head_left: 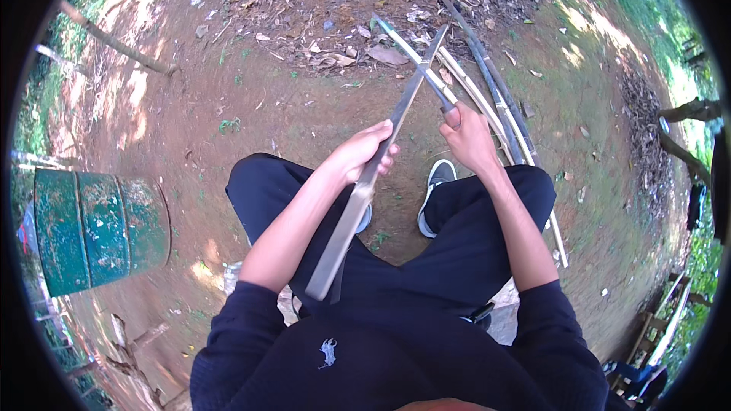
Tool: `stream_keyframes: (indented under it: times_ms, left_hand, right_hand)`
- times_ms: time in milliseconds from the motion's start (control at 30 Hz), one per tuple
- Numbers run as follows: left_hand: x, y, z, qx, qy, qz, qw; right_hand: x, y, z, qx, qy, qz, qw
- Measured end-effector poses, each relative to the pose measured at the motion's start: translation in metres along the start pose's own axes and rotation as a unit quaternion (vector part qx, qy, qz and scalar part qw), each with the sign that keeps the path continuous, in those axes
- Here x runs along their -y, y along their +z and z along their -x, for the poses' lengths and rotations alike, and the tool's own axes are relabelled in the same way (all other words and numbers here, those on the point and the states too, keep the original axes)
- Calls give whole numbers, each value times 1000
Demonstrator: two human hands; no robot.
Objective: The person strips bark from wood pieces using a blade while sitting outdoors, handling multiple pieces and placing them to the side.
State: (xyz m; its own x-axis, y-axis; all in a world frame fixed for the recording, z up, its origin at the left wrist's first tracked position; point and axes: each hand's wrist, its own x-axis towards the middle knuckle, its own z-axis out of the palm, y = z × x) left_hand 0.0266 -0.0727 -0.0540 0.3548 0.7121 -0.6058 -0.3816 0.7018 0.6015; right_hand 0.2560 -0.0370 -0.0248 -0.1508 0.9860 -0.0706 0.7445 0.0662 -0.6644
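A long, flat split-bamboo strip (344,230) runs slantwise from my lap up over the ground ahead, its near end wide and its far end narrow. My left hand (365,154) is wrapped round its middle. My right hand (467,137), above the right knee, grips the brownish handle of a knife (439,91). The blade points up and to the left and crosses the strip near its far end; whether the edge bites into it I cannot tell. Just beyond the blade, a pale bamboo piece (402,39) lies on the ground.
More bamboo poles and strips (487,80) lie ahead to the right, past my right knee. A green, worn metal drum (103,221) lies at the left. Dry leaves (388,55) litter the bare earth in front. A wooden stake (118,39) leans at the far left.
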Motion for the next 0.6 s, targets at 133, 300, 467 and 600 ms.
stream_keyframes:
  times_ms: [133, 300, 467, 600]
  left_hand:
    - [6, -25, -48, 7, -72, 123, 990]
    - [12, -35, -47, -4, -88, 166, 982]
    - [21, -21, -38, -22, -51, 93, 994]
    - [18, -15, -28, 32, -5, 64, 997]
  right_hand:
    - [-25, 5, -16, 68, -59, 60, 994]
    - [-51, 30, -5, 129, -44, 22, 990]
    - [-58, 53, 2, 145, -60, 2, 988]
    - [-59, 56, -2, 117, -96, 4, 988]
